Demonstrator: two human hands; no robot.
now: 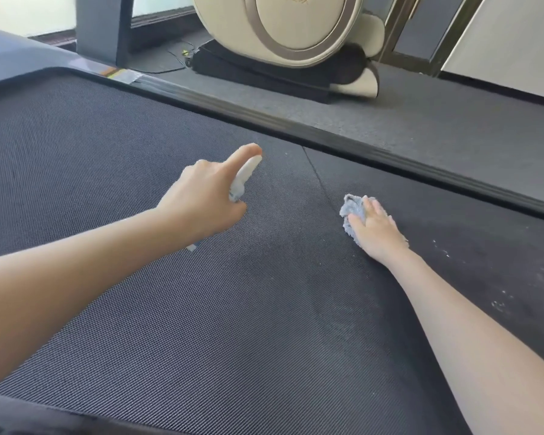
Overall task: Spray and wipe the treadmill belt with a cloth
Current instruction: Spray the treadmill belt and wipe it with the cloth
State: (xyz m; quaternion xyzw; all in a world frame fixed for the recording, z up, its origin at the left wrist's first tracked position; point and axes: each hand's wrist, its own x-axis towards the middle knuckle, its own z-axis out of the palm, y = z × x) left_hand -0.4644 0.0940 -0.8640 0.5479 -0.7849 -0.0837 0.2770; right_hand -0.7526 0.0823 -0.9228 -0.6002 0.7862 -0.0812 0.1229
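The dark textured treadmill belt [201, 309] fills most of the head view. My left hand [201, 199] grips a small white spray bottle [245, 174] above the belt's middle, with the index finger stretched out over the nozzle. To the right, my right hand [376, 230] presses a crumpled grey cloth [352, 208] flat on the belt, fingers spread over it. The bottle's body is mostly hidden by my left hand. White specks [500, 299] dot the belt at the right.
A dark side rail [327, 133] runs diagonally along the belt's far edge. Beyond it lies grey floor [437, 120] with a beige round-housed exercise machine [296, 32] on a black base. The treadmill's upright post [104, 26] stands at the upper left.
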